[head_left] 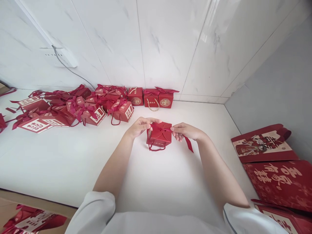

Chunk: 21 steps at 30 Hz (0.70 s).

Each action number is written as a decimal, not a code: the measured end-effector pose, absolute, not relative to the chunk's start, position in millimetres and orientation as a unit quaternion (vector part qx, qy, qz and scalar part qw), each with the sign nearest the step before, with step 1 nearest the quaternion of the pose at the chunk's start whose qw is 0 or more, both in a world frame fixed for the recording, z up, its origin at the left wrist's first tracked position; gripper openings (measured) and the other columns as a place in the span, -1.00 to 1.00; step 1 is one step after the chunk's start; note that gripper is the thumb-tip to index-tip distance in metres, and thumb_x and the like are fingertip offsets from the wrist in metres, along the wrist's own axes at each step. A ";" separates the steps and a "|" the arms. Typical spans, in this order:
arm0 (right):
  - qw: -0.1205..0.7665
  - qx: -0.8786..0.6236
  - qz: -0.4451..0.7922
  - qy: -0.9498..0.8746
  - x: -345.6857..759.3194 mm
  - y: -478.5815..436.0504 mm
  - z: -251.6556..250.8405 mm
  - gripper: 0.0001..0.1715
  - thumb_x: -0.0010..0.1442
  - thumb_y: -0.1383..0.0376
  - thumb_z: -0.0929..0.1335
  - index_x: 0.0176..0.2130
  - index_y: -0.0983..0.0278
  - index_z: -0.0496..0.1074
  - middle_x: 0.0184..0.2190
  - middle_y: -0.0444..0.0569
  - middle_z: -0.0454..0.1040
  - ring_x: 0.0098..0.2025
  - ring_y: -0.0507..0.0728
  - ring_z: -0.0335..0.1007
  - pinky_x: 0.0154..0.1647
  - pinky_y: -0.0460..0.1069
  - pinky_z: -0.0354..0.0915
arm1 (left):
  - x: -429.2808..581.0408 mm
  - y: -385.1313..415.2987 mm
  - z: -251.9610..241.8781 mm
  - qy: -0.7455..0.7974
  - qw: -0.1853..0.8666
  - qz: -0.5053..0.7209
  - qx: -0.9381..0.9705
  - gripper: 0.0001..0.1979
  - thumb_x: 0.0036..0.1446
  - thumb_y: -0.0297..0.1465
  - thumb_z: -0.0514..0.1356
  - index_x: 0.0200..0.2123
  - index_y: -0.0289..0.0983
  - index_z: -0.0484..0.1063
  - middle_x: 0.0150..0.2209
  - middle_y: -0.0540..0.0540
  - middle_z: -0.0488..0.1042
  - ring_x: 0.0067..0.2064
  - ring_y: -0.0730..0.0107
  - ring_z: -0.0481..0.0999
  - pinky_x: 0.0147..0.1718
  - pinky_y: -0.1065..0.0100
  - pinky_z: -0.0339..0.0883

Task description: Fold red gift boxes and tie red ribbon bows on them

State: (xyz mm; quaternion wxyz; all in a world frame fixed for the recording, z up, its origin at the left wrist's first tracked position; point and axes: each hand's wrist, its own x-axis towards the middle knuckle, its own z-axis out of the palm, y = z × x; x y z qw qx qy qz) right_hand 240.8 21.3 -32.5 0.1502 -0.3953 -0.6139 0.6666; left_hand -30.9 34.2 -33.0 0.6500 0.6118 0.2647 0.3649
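A small red gift box [159, 138] with a cord handle stands on the white table [156, 182] in front of me. Across its top runs a red ribbon [189, 144], crossed at the middle of the lid. At the box's left upper edge, my left hand [142, 126] pinches the ribbon on that side. My right hand [184, 130] is closed on the ribbon just right of the box, and a loose tail hangs below those fingers. The cord handle droops over the front of the box.
Several ribboned red boxes [89, 112] crowd the back left, and a few more [165, 98] stand along the tiled wall. Red gift bags [278, 182] lie at the right. An open carton [39, 201] with red boxes is at the lower left.
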 end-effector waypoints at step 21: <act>0.168 -0.333 0.659 -0.653 264.8 8.6 0.0 -0.62 0.13 0.07 0.39 -0.28 0.35 0.57 -0.37 0.03 0.54 -0.35 0.09 0.42 -0.20 0.02 0.28 | -33.7 27.7 3.3 0.348 0.611 0.200 0.683 -0.80 0.09 -0.28 0.24 -0.42 -0.30 0.55 -0.23 -0.09 0.45 -0.23 0.43 0.41 -0.14 0.37 0.22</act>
